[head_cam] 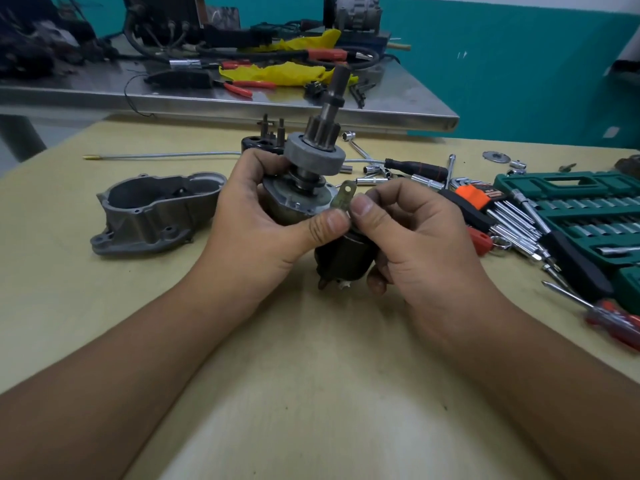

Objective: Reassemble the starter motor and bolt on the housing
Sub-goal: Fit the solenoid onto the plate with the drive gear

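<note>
Two bare hands hold one starter motor [311,188] above the tan desk [311,375]. The left hand [263,216] wraps its fingers round the motor's round metal end plate, its grip closed on the body, thumb pressing near a small flat brass-coloured tab [343,197]. The right hand [412,237] pinches that tab between thumb and forefinger, while its lower fingers curl under the dark cylindrical part [346,258] below. From the motor rises one dull steel shaft [336,91] with a toothed pinion and a thick grey ring. One cast grey housing [156,213], hollow and rough-surfaced, lies on the desk to the left, well apart from the hands. To the right lie one green socket case [571,216], chrome hex keys [512,220] in an orange holder, several loose chrome sockets and one red-handled screwdriver [613,320]. A steel-topped bench [242,102] stands behind.
</note>
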`<state>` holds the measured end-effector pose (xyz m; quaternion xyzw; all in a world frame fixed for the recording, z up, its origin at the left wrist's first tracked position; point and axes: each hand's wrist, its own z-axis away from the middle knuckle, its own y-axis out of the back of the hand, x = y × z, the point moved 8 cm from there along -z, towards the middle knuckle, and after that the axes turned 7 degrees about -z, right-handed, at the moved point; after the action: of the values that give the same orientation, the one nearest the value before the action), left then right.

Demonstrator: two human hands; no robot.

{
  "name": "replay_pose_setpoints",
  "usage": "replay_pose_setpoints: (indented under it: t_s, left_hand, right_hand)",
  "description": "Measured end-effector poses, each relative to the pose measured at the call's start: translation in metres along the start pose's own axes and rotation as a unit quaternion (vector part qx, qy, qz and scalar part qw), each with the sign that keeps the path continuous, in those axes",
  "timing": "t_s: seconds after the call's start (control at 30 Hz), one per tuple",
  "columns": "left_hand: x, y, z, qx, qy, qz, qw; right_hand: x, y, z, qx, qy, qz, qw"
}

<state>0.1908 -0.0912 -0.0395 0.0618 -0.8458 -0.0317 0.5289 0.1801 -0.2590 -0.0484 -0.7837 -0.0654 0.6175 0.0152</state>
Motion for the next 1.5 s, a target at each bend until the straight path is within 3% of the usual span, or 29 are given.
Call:
replay_pose_setpoints:
  t_s: [0.13, 0.23, 0.43, 0.63, 1.13, 1.4, 1.5]
  left_hand:
    - [-0.001, 0.003, 0.001, 0.007, 0.010, 0.002, 1.000]
    - [-0.005, 0.008, 0.002, 0.014, 0.024, 0.012, 1.000]
    - [-0.014, 0.020, 0.001, 0.017, 0.058, 0.032, 0.998]
    - [-0.015, 0.026, -0.008, -0.074, 0.079, 0.021, 0.994]
    - [-0.018, 0.025, -0.002, -0.022, 0.117, 0.089, 0.989]
    - [-0.013, 0.039, -0.012, 0.026, 0.083, 0.147, 0.985]
    - [-0.014, 0.040, -0.011, 0.027, 0.075, 0.157, 0.984]
  right_hand:
    - [-0.010, -0.004, 0.004, -0.064, 0.087, 0.069, 0.992]
    - [-0.008, -0.006, 0.004, -0.113, 0.104, 0.125, 0.980]
    - [-0.006, -0.011, 0.001, -0.135, 0.143, 0.237, 0.952]
    - [-0.005, -0.011, 0.003, -0.147, 0.139, 0.219, 0.955]
    - [-0.005, -0.008, 0.001, -0.129, 0.146, 0.178, 0.965]
    - [-0.002, -0.003, 0.003, -0.147, 0.102, 0.076, 0.981]
    - [0.000, -0.003, 0.003, -0.158, 0.113, 0.098, 0.976]
